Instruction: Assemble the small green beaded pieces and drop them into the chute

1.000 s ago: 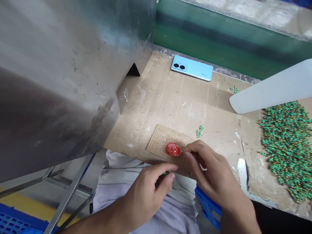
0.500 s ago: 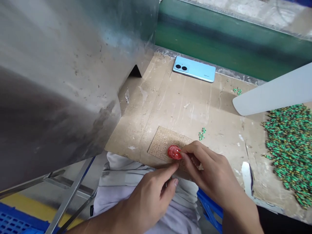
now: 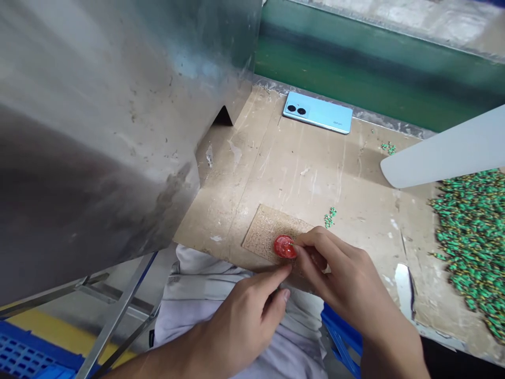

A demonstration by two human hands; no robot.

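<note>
A small red dish [image 3: 284,246] with something glossy in it sits on a rough, speckled tan board [image 3: 263,230] near the table's front edge. My right hand [image 3: 339,273] reaches in from the right, its thumb and index finger pinched at the dish's right rim; what they hold is too small to make out. Below the dish, my left hand [image 3: 252,310] has its index finger stretched toward the board's front edge, with the thumb apart from it. Nothing shows between those fingers. A few small green pieces [image 3: 330,217] lie just beyond my right hand.
A large pile of green and yellow pieces [image 3: 473,242] covers the table's right side. Above it slants a pale tube [image 3: 445,150]. A light blue phone [image 3: 319,113] lies at the back. On the left rises a big metal panel [image 3: 118,131]; a blue crate [image 3: 27,352] is at lower left.
The whole view has shifted slightly, so things appear a little further right. Both hands keep nearly the same pose around the dish.
</note>
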